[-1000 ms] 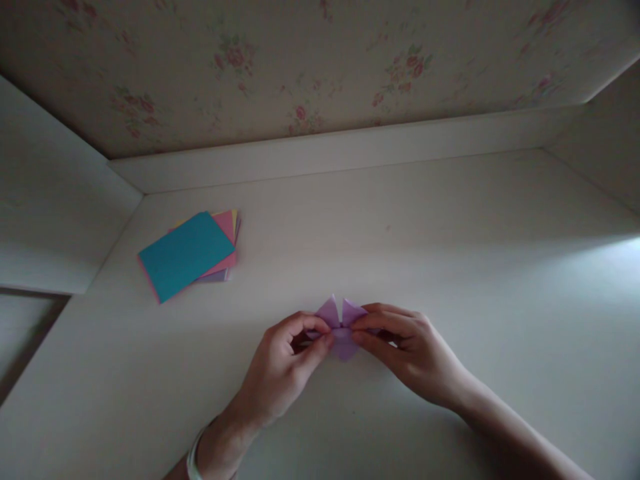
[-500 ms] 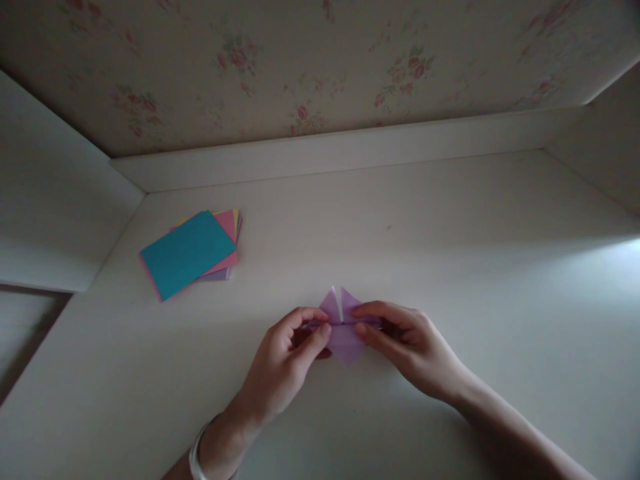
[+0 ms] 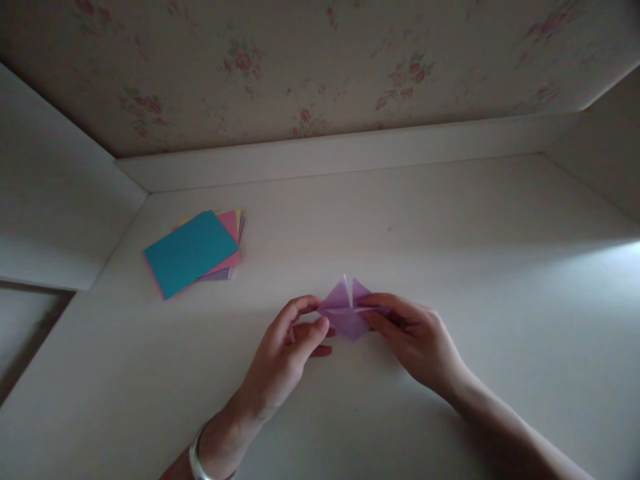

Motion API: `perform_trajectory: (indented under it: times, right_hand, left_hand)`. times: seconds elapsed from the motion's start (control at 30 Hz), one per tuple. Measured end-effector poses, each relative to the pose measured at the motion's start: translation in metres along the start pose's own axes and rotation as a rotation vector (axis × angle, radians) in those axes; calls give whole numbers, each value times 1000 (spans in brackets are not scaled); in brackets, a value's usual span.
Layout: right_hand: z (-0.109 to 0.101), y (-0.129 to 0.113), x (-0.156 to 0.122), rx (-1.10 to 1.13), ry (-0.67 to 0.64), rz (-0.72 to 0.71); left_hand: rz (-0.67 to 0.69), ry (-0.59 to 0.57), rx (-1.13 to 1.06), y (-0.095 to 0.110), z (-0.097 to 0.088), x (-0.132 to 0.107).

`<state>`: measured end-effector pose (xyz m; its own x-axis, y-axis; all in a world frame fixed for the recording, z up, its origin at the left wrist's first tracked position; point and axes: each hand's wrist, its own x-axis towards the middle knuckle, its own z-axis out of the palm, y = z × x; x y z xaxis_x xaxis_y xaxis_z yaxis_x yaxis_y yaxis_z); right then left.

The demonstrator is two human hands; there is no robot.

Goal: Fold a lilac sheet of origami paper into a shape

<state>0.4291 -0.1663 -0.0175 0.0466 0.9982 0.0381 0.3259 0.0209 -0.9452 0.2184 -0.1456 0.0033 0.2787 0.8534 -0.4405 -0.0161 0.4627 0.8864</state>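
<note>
A folded piece of purple origami paper [image 3: 350,323] has two upper points with a narrow gap between them and one point facing down. My right hand [image 3: 413,333] pinches its right side between thumb and fingers, which cover that corner. Close by the left corner is my left hand [image 3: 295,340], its thumb and index finger parted around the tip. The index fingertip seems to touch the paper there; whether the thumb does, I cannot tell. A pale band circles my left wrist.
On the white tabletop [image 3: 475,267], a stack of coloured paper sheets [image 3: 193,253] lies to the left, with a teal one on top. White panels [image 3: 50,180] border the left side. Floral wallpaper [image 3: 310,73] covers the wall behind a white ledge.
The purple paper has moved slightly up and to the right with my right hand. My left thumb and index finger have parted, uncovering the paper's left corner.
</note>
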Motion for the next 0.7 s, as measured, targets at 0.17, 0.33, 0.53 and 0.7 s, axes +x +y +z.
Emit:
perform_trajectory:
  times: [0.17, 0.33, 0.53, 0.7]
  right_hand:
    - [3, 0, -5, -38, 69, -95]
    - [1, -8, -4, -50, -30, -340]
    - [3, -7, -3, -67, 44, -467]
    - [4, -5, -4, -115, 124, -440]
  left_hand:
    - [39, -1, 8, -4, -1, 0]
    - [232, -19, 216, -3, -4, 2]
    - [370, -21, 93, -3, -5, 1]
    - [303, -76, -4, -5, -7, -2]
